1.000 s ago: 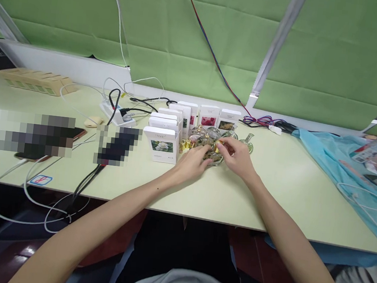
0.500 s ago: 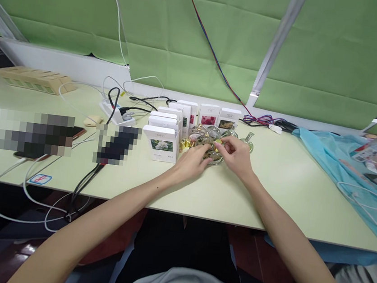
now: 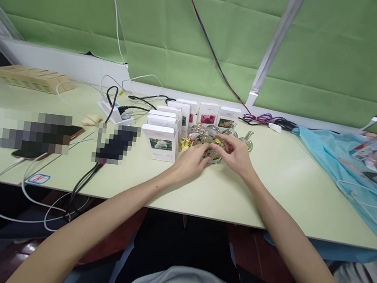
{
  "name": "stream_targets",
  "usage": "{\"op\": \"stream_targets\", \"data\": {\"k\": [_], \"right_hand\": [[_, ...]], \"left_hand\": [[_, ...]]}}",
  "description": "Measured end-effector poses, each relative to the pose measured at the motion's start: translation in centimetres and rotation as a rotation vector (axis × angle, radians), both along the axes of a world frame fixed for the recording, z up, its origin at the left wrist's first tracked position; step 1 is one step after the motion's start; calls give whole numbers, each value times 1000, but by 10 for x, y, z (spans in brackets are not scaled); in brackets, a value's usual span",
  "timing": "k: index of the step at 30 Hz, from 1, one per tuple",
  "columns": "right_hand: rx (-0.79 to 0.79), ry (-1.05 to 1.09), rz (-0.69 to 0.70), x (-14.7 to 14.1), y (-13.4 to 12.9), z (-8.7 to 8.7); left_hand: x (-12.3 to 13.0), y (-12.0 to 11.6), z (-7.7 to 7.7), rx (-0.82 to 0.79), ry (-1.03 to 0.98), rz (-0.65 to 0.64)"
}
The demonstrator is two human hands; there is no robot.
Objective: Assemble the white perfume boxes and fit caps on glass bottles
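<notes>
Several clear glass bottles (image 3: 214,157) with dried plant matter inside stand in a cluster at the middle of the table. My left hand (image 3: 191,161) rests against the near bottle, its fingers bent around the glass. From the right, my right hand (image 3: 236,152) pinches at the top of the cluster near a gold cap; what lies between its fingertips is too small to make out. White boxes with flower pictures (image 3: 161,144) stand in a row just left of the bottles. Another glass bottle (image 3: 248,140) is beyond my right hand.
A power strip (image 3: 113,111) with cables lies at the back left, with phones (image 3: 43,141) in front of it. A beige carton (image 3: 32,79) sits far left. Blue cloth (image 3: 329,162) covers the right end, with packages on top.
Both hands stay at the bottles. My right hand's fingertips have shifted slightly left and down. The whole view has moved a little.
</notes>
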State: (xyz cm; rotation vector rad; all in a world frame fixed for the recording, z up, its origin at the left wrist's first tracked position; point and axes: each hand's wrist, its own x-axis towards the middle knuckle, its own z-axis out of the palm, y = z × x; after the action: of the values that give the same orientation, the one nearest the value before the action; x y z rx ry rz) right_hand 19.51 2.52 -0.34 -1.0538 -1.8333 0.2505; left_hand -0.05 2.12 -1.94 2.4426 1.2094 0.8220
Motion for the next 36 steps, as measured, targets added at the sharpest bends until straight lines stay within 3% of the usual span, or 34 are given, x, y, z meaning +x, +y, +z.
{"op": "stream_targets", "data": {"k": [6,26,36], "right_hand": [[-41,11,48,-1,0,0],[-110,132,-63,-7,0,-2],[-200,81,110,9,6,-2]], "left_hand": [[0,1,0,4,-31,-27],[1,1,-1,-3,15,10],[0,-2,3,-17,-1,-12]]}}
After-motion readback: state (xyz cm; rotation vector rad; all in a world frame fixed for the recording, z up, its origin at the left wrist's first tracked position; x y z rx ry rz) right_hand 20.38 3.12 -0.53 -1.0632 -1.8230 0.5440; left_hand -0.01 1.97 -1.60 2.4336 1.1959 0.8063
